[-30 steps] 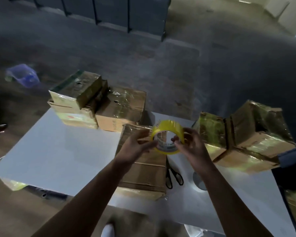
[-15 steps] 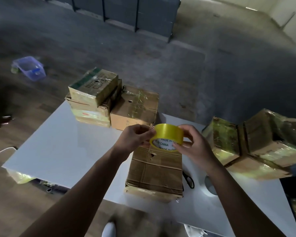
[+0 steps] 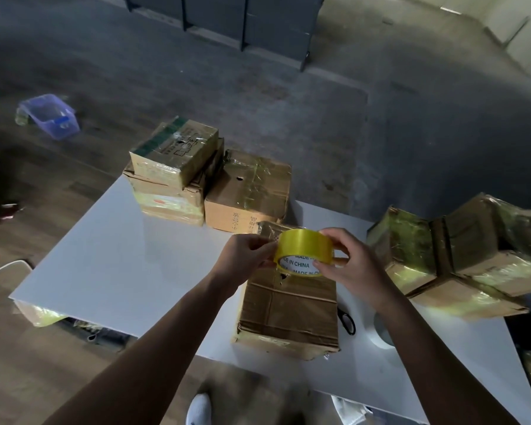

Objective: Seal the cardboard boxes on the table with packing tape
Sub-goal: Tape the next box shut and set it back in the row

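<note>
1. While most boxes in view already shine with tape, the nearest box [image 3: 288, 311], at lower centre on the white tabletop [image 3: 120, 265], shows bare brown cardboard on its top and front, and it is judged not yet sealed.
2. Just right of that box, a pair of scissors [image 3: 347, 322] is seen lying on the tabletop, partly hidden by the right forearm.
3. Above the far end of the same box, the yellow tape roll [image 3: 304, 251] is held in the air. It is gripped by the right hand [image 3: 353, 265], whose fingers [image 3: 333, 236] are curled over the rim, and its left edge is pinched by the left hand [image 3: 246, 256]. No free strip can be made out, so the tape's end is judged not yet pulled.
4. At mid right, a cluster of boxes [image 3: 457, 253] is seen wrapped in glossy yellowish tape and is taken as done.
5. Farther off, at upper centre, a stack of taped boxes [image 3: 175, 167] and a single box [image 3: 252, 191] touching it are likewise taken as sealed.
6. On the floor at upper left, a purple bin [image 3: 48, 115] is seen, well apart from the work.
</note>
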A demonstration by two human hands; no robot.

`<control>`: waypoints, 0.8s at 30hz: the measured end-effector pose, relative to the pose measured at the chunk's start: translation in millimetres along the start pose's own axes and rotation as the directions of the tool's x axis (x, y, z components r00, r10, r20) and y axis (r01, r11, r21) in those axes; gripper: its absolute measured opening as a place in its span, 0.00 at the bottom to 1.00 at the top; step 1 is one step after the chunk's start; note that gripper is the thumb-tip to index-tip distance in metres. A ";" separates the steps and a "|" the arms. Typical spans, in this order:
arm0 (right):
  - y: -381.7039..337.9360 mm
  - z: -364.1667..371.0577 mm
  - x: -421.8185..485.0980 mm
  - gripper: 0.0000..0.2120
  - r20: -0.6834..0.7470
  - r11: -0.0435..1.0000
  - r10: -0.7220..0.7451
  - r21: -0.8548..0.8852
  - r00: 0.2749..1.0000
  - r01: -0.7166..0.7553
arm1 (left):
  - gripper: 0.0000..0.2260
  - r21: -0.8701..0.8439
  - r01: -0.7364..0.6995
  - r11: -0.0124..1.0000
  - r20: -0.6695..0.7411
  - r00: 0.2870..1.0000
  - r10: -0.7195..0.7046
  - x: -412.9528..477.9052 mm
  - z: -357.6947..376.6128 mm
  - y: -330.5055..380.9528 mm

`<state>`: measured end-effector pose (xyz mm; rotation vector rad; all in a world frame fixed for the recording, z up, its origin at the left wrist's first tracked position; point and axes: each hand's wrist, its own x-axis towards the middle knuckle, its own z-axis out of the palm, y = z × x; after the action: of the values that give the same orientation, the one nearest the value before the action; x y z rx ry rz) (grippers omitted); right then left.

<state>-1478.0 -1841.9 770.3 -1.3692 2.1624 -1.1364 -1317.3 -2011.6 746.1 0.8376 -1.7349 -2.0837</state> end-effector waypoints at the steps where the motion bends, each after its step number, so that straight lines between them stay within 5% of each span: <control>1: 0.1 -0.3 -0.2 0.23 -0.001 1.000 -0.001 -0.008 1.000 0.000 | 0.05 -0.012 0.004 1.000 -0.007 1.000 -0.004 -0.3 1.0 -0.9; 10: 3.3 -3.7 -2.6 0.23 0.020 0.999 0.033 0.031 0.999 -0.034 | 0.10 -0.144 0.035 0.989 -0.048 0.998 -0.042 -5.7 7.5 -11.5; 19: 6.6 -12.6 -1.1 0.25 0.041 0.996 0.054 0.064 0.998 -0.056 | 0.16 -0.496 0.331 0.803 0.228 0.942 -0.247 -1.6 -9.1 0.4; 24: -1.1 -9.9 0.9 0.27 0.040 0.999 -0.021 -0.039 0.999 0.023 | 0.23 -0.438 0.368 0.820 0.171 0.930 -0.326 3.0 -10.3 -3.1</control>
<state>-1484.1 -1838.5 777.4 -1.4242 2.1579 -1.0702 -1313.0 -2020.8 741.3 0.9720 -1.0830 -2.6596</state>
